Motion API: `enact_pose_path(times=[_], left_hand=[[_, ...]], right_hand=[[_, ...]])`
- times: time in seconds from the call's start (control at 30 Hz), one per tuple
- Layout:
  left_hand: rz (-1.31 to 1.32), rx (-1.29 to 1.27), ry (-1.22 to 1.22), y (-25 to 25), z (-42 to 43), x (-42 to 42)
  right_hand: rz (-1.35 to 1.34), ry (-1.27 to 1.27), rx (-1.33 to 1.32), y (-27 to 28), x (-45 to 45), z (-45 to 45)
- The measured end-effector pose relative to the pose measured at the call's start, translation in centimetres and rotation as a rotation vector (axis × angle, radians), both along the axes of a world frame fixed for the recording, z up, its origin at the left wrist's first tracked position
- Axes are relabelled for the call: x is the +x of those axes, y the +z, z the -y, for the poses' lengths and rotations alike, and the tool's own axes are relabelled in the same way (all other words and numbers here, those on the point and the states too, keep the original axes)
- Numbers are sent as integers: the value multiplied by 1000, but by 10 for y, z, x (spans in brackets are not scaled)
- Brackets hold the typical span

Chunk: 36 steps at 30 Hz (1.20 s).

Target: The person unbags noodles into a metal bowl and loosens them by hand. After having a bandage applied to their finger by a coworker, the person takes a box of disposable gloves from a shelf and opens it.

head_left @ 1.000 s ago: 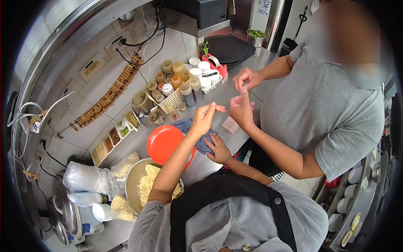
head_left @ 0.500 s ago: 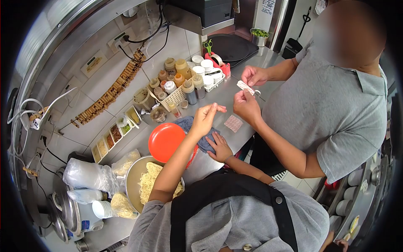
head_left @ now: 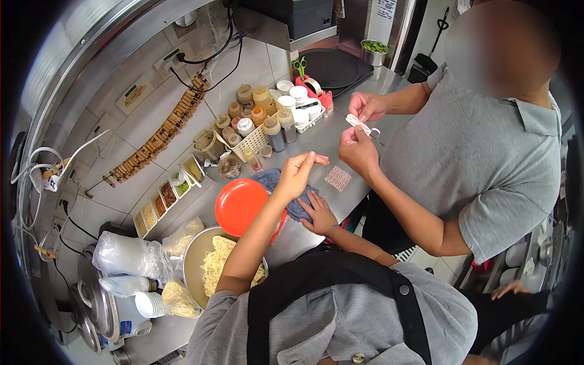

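My left hand (head_left: 296,175) is raised above the counter, a finger stretched toward the co-worker's hands and holding nothing; the fingertip looks reddish. Flat on a crumpled blue cloth (head_left: 267,177) lies my right hand (head_left: 319,214), fingers spread. Opposite me, a co-worker's two hands (head_left: 360,146) hold a small white strip (head_left: 360,125) with a loose curled end, which looks like an adhesive bandage. A small red-and-white patterned paper (head_left: 338,178) rests on the counter between us. Beside my left forearm is a round red plate (head_left: 241,207).
A metal bowl of noodles (head_left: 193,267) stands by my left elbow. Along the wall are topping trays (head_left: 163,201), a basket of sauce bottles (head_left: 250,145), white lids (head_left: 301,97) and black trays (head_left: 334,68). Another person's hand (head_left: 511,288) shows at lower right.
The co-worker's hands and strip have shifted slightly, with the strip turned a little. Another person has come further into view at lower right. My hands have barely moved.
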State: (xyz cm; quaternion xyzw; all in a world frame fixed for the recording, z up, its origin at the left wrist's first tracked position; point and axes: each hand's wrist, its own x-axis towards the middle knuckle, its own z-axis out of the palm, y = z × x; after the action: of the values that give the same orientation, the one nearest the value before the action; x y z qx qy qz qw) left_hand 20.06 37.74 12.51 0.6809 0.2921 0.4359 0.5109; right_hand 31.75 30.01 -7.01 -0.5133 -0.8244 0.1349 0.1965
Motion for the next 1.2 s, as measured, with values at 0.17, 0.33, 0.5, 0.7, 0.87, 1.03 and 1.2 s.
enact_pose_path(times=[0.17, 0.33, 0.5, 0.7, 0.87, 1.03, 1.2], left_hand=[[-1, -6, 12, 3, 1, -1], [4, 5, 6, 3, 1, -1], [1, 0, 11, 1, 0, -1], [-6, 8, 35, 0, -2, -2], [-8, -10, 37, -3, -2, -2], [8, -39, 12, -3, -2, -1], [19, -37, 0, -1, -2, -1]], right_hand=[[-7, 1, 5, -1, 0, -1], [-16, 2, 26, -1, 0, -1], [-15, -2, 19, -2, 0, 0], [-11, -5, 13, -1, 0, 0], [-11, -4, 15, -1, 0, 0], [-1, 0, 2, 0, 0, -1], [1, -1, 8, -1, 0, -1]])
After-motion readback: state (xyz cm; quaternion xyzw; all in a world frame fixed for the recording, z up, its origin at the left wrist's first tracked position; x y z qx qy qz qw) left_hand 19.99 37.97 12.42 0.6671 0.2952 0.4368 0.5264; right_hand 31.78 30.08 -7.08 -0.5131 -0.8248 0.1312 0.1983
